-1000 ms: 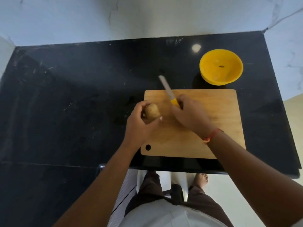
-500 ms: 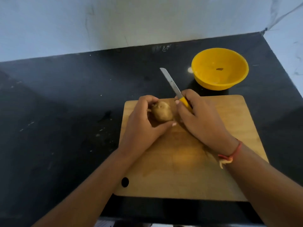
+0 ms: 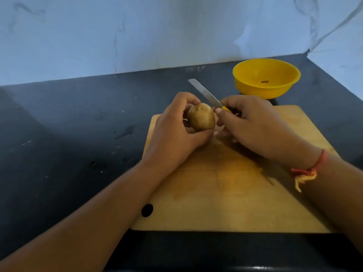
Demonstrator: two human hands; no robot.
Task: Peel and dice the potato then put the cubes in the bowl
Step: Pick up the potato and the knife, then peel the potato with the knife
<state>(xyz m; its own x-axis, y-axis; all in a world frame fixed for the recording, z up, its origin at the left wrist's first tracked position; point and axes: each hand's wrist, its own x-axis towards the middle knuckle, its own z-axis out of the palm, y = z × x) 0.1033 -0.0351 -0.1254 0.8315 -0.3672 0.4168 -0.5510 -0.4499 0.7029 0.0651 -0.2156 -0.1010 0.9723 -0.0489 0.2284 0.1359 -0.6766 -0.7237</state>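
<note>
A small brown potato (image 3: 201, 117) with its skin on is held above the far left corner of the wooden cutting board (image 3: 231, 193). My left hand (image 3: 176, 132) grips it, fingers curled over the top and thumb underneath. My right hand (image 3: 253, 126) grips the yellow handle of a knife (image 3: 206, 94) just right of the potato. The steel blade points away and to the left, passing behind the potato's top. A yellow bowl (image 3: 266, 77) stands beyond the board at the back right, with one small dark speck inside.
The board lies on a black stone counter (image 3: 78, 134) that meets a pale wall at the back and right. The counter's front edge runs just below the board. A red and yellow thread band sits on my right wrist.
The view has dropped closer to the counter. Both hands have come together, with the knife blade now right beside the potato's top.
</note>
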